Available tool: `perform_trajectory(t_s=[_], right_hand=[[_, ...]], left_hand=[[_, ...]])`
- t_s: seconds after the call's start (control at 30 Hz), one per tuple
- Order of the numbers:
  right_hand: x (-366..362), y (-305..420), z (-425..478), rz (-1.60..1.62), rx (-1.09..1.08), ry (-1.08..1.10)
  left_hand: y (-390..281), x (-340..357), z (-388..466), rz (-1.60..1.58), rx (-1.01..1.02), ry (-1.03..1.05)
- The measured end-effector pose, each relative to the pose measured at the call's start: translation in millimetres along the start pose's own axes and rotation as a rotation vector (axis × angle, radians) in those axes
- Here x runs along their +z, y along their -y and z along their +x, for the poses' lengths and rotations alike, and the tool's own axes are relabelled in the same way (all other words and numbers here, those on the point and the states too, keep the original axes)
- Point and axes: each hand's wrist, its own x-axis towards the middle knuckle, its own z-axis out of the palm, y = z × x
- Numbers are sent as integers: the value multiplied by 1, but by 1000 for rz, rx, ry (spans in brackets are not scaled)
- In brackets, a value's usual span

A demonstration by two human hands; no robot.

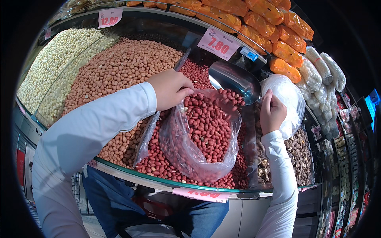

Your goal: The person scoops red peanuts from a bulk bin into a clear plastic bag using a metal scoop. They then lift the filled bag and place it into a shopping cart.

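A clear plastic bag filled with red-skinned peanuts lies on the loose red peanuts of the bin. My left hand pinches the far left part of the bag's rim between thumb and fingers. My right hand is closed around the handle of a metal scoop, right of the bag. The scoop is tilted over the bag's far rim, and red peanuts sit at its lower lip, some blurred, above the bag's mouth.
Paler peanuts fill the bin to the left, past a clear divider. Dried mushrooms and a white plastic bag are on the right. A glass edge runs along the near side; orange packages are stacked beyond.
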Motion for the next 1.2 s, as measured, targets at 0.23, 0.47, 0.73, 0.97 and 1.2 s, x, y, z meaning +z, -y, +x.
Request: perform_trajectory(t_s=[0.23,0.47,0.73,0.97,1.2], right_hand=[[0,-1,0,50,-29,-68],[3,1,1,-37,-6,-19],[12,-13,-2,-220,272,354],[18,-30,-17,-217,105,509],[14,-35,-13,-460,-58,485]], left_hand=[[-4,-4,0,7,-45,45],[0,-2,-2,6,-8,9],[0,0,0,5,-3,17],[1,1,0,5,16,0],[-2,0,-1,0,-13,18]])
